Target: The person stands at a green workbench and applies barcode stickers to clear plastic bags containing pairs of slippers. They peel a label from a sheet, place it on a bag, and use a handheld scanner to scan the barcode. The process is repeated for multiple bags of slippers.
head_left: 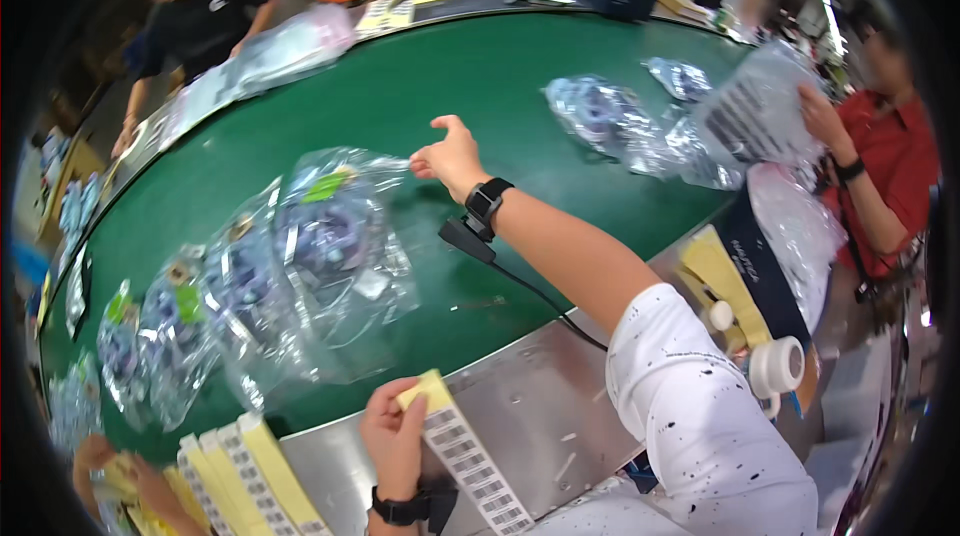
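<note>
My left hand (393, 441) is closed on the top end of a long label strip (472, 458), yellow-backed with a column of white printed stickers. It is over the metal edge of the work surface. My right hand (455, 161) reaches out above the green conveyor belt (470, 76), thumb raised apart from the fingers. Its fingertips are at the top corner of a clear plastic bag (335, 236), which has bluish contents and a bright green sticker. Whether they touch it I cannot tell. Several similar bags (240, 271) lie in a row to the left.
More label strips (245, 476) lie at lower left, beside another person's hands (150, 486). At right, a person in red (890, 166) holds a plastic bag (765, 106) near other bags (610, 121). A white bottle (775, 366) stands by a dark box (765, 266). Another person (205, 26) stands across the belt.
</note>
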`<action>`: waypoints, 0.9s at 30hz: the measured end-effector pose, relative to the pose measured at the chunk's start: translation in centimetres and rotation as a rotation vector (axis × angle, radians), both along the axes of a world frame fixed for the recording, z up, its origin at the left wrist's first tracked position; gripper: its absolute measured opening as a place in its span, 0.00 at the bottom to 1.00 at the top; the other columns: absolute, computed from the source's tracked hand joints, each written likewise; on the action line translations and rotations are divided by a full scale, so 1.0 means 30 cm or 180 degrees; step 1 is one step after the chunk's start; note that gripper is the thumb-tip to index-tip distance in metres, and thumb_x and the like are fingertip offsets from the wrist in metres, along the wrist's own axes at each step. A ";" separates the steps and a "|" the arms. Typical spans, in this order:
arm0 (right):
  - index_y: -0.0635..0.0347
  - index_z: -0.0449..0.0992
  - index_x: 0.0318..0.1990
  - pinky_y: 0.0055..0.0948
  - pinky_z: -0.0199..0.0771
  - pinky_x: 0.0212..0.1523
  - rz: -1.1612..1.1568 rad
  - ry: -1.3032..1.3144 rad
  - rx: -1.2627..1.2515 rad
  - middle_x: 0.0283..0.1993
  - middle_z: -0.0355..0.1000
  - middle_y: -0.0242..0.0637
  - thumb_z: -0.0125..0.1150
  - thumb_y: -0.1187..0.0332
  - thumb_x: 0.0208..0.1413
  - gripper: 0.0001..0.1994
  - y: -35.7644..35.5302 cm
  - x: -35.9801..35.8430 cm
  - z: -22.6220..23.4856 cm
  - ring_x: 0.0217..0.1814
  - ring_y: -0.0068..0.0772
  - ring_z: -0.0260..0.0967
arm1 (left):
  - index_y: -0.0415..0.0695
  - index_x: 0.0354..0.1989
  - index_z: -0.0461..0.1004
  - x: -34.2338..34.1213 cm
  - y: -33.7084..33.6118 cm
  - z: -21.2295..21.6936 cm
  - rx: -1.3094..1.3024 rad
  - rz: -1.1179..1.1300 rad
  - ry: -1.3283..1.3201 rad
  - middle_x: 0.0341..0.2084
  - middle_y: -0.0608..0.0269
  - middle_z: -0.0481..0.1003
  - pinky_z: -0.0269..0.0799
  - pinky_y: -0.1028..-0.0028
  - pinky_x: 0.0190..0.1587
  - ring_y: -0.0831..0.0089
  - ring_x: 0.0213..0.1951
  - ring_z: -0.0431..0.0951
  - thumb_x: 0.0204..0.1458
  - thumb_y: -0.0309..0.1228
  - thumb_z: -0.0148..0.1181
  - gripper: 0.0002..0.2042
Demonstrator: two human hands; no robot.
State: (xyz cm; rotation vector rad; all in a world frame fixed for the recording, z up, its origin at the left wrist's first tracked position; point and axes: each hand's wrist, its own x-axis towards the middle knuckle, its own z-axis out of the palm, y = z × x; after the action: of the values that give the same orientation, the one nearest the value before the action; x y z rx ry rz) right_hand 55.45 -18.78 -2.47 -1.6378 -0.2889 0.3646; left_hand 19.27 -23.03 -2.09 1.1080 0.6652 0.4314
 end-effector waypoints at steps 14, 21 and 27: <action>0.47 0.73 0.47 0.49 0.71 0.50 -0.0416 -0.2675 -0.3891 0.51 0.62 0.47 0.65 0.69 0.43 0.19 -0.720 0.472 -0.021 0.55 0.55 0.63 | 0.38 0.60 0.56 0.051 -0.025 0.020 0.0045 0.0080 -0.0056 0.44 0.48 0.75 0.73 0.78 0.44 0.72 0.43 0.78 0.51 0.13 0.53 0.27; 0.66 0.74 0.39 0.36 0.70 0.45 0.0950 -0.2036 -0.1823 0.42 0.72 0.49 0.67 0.60 0.46 0.18 -0.407 0.101 0.094 0.45 0.44 0.70 | 0.37 0.53 0.63 0.040 -0.015 -0.034 0.0070 -0.0047 -0.0408 0.40 0.54 0.77 0.72 0.80 0.40 0.76 0.39 0.77 0.53 0.15 0.54 0.19; 0.63 0.76 0.35 0.35 0.70 0.48 0.2594 -0.2358 -0.0476 0.42 0.73 0.43 0.64 0.70 0.49 0.08 -0.468 -0.558 0.245 0.46 0.44 0.70 | 0.34 0.45 0.73 0.013 -0.041 -0.008 0.0173 0.0006 -0.0471 0.34 0.62 0.78 0.69 0.85 0.36 0.84 0.35 0.76 0.55 0.18 0.55 0.09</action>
State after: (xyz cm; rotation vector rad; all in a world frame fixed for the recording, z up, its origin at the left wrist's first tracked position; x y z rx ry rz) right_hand 38.70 -32.82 4.87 -1.6906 -1.5385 0.3701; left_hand 19.65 -24.28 -2.34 1.1152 0.5270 0.5302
